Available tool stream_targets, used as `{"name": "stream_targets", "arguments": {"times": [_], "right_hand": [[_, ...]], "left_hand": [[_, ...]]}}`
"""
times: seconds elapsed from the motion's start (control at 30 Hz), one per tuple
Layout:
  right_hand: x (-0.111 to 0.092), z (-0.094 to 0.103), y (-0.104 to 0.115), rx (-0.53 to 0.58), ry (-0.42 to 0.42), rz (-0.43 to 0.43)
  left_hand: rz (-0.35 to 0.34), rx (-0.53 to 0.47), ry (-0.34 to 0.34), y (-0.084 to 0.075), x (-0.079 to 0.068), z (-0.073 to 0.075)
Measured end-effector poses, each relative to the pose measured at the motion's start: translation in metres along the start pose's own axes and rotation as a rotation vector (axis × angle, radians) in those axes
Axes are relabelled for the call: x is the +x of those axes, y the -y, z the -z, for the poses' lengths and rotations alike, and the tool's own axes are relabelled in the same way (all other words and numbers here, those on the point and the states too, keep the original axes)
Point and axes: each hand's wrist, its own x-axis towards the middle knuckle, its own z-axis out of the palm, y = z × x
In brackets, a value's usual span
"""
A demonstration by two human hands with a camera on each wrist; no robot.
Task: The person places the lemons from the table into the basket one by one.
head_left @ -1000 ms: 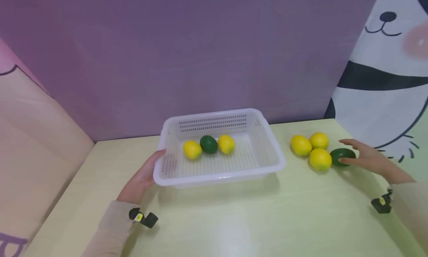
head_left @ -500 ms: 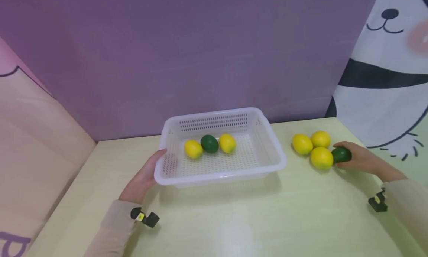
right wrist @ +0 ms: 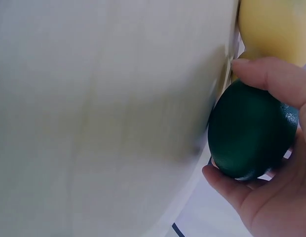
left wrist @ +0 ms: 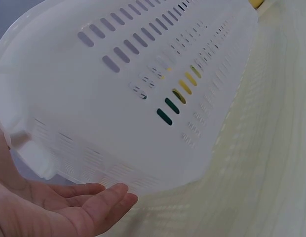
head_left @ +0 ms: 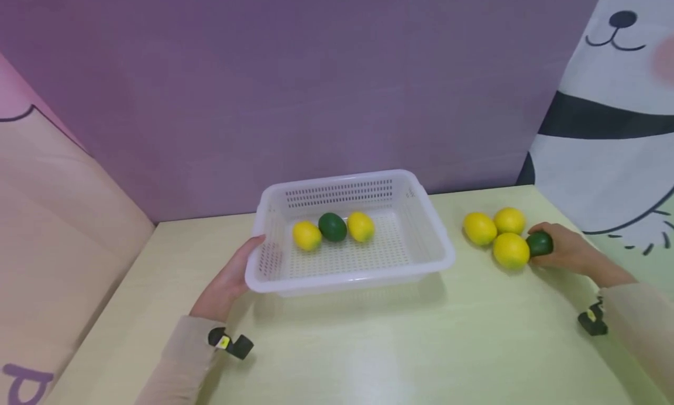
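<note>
A white slotted plastic basket (head_left: 350, 279) stands tilted towards me, its left end in my left hand (head_left: 226, 285), the thumb at the rim. In the left wrist view, the fingers (left wrist: 106, 202) lie under the basket's end wall. Inside the basket are a dark green avocado (head_left: 332, 227) and two lemons (head_left: 307, 236). At the right, my right hand (head_left: 568, 250) holds another dark green avocado (right wrist: 251, 131), thumb on one side and fingers round the other. This avocado sits at the table, right beside a lemon (head_left: 511, 251).
Two more lemons (head_left: 480, 228) lie clustered with the near one, right of the basket. The pale wooden table (head_left: 358, 346) meets a purple wall (head_left: 326, 100) at the back. A printed panel (head_left: 616, 171) borders the right side.
My right hand has moved left and closed round the dark green avocado beside the lemons. The left hand and basket stay about the same; the view has shifted slightly.
</note>
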Motion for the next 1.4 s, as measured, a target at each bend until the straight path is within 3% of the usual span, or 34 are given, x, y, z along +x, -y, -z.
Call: {"name": "stream_targets", "arguments": {"times": [0.5,0.93,1.4], "right_hand": [[0.000,0.010,-0.005,-0.040,-0.040,0.001],[0.000,0.033,0.011,-0.060,-0.018,-0.032],[0.011,0.037,0.045,-0.048,-0.145,0.120]], "left_hand": [[0.000,-0.002,-0.001,0.001,0.000,-0.004],[0.003,0.012,-0.027,0.002,-0.001,-0.002],[-0.007,-0.012,-0.028,0.001,0.000,-0.004]]}}
